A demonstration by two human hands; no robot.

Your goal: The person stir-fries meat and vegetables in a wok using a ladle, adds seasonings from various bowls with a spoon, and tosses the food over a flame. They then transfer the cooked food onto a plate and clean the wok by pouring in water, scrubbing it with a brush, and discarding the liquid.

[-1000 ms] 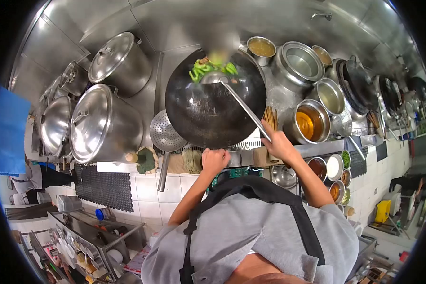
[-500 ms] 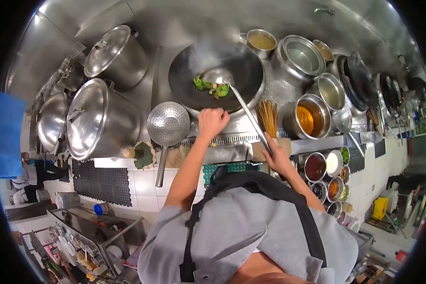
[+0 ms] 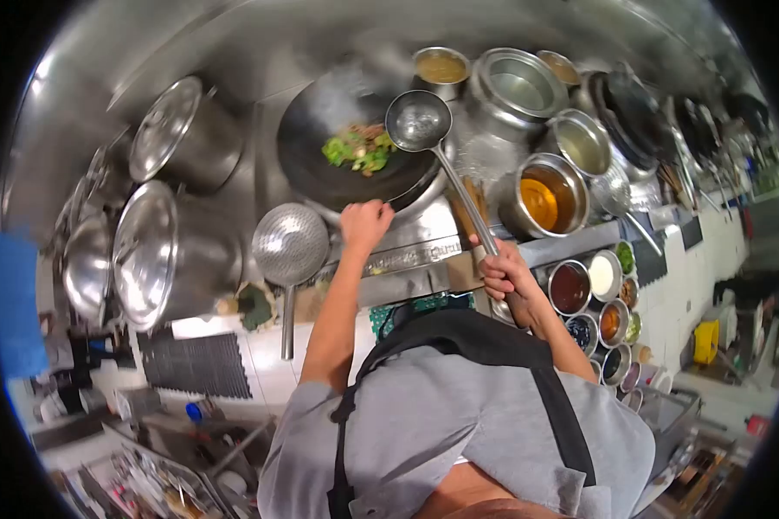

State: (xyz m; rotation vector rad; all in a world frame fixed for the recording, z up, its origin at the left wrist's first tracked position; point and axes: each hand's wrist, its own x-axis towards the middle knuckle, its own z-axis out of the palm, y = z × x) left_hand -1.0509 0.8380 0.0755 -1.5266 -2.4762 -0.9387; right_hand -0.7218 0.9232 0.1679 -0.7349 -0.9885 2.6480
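Note:
A dark wok (image 3: 301, 143) stands on the range, steam rising from its far side. My left hand (image 3: 366, 226) is closed at its near rim; the fingers are partly hidden. Green vegetables (image 3: 355, 158) and brownish pieces, perhaps meat, lie inside the wok. In my right hand (image 3: 505, 272) is the long handle of a steel ladle (image 3: 417, 119), fingers wrapped round it. The ladle's bowl is raised over the wok's right edge, apart from the food. Just left of the wok lies a perforated strainer (image 3: 291, 246), its handle pointing toward me.
Large lidded pots (image 3: 146, 251) stand on the left. To the right are a pot of orange liquid (image 3: 541, 205), a bundle of thin sticks (image 3: 467, 206), partly behind the ladle handle, and several more pots. Small containers of sauces (image 3: 571, 288) and garnishes line the near right.
The ladle has come up off the food and moved right to the wok's edge. More of the food now shows. My left hand stays at the rim; the whole view has tilted slightly.

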